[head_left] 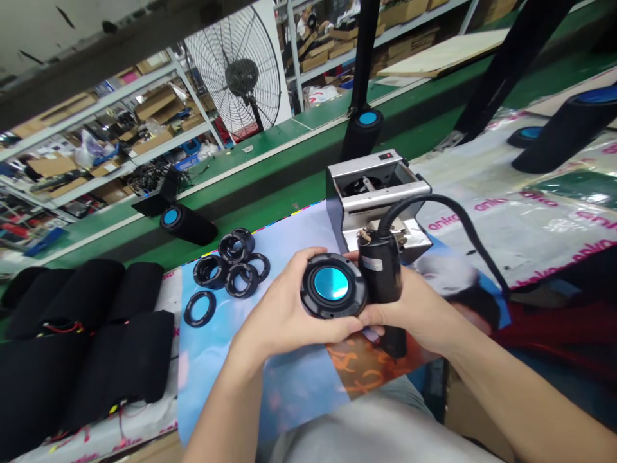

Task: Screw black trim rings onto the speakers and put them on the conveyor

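Note:
My left hand (284, 312) is closed round a round black speaker cap (332, 286) with a shiny blue centre, held face up over the table edge. My right hand (414, 308) grips a black electric screwdriver (380, 273) that stands upright beside the cap, its thick black cable (453, 222) arching off to the right. The right fingers also touch the cap's rim. Left of the hands lie several black plastic rings (231, 270) on a light blue printed sheet (289, 238).
A grey metal screw feeder box (376, 186) stands just behind the hands. Black fabric speaker sleeves (81, 341) are piled at the left. Finished black speakers (187, 224) lie on the green conveyor (270, 186). A standing fan (241, 71) and shelves of cartons are beyond.

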